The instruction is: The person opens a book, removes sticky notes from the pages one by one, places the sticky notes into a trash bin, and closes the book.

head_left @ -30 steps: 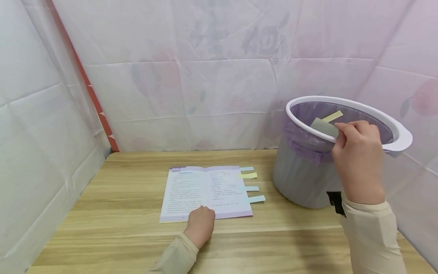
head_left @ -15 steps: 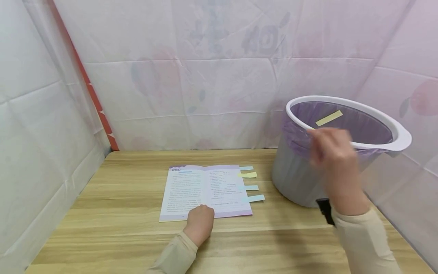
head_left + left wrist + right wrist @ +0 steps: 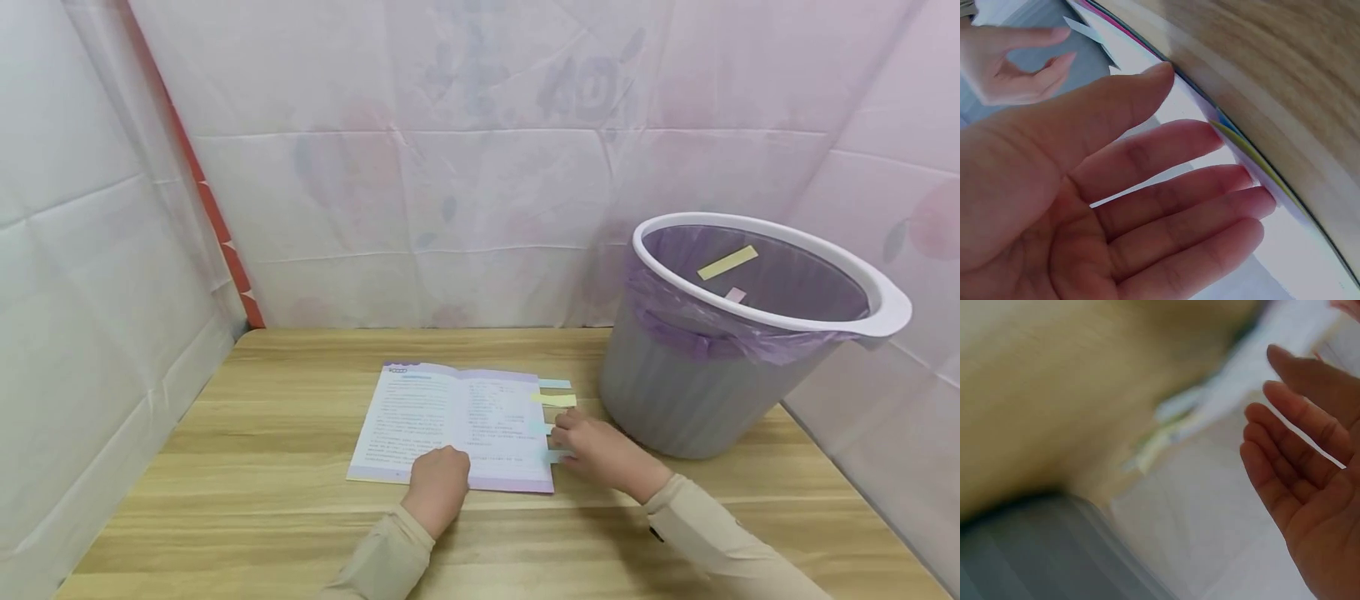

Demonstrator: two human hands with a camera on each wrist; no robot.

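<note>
An open book [image 3: 420,417] lies on the wooden table, with blue tabs [image 3: 555,384] and a yellow tab [image 3: 558,401] sticking out from its right edge. My left hand [image 3: 438,487] rests at the book's lower edge near the fold. In the left wrist view, the fingertips of that left hand [image 3: 1147,187] touch the page edges, fingers loosely extended. Beside the lower blue tabs is my right hand [image 3: 603,450], partly covering them. The right wrist view shows that right hand [image 3: 1310,456] with relaxed fingers, thumb apart, holding nothing.
A grey bin [image 3: 675,392] with a purple liner [image 3: 697,343] stands to the right of the book. Inside it are a yellow slip [image 3: 727,262] and a pink slip [image 3: 736,295]. White sheeting [image 3: 487,192] hangs behind the table and along both sides.
My right hand has left the bin's rim and come down leftward to the tabs; the greyish slip it pinched is out of its fingers. My left hand has stayed on the book.
</note>
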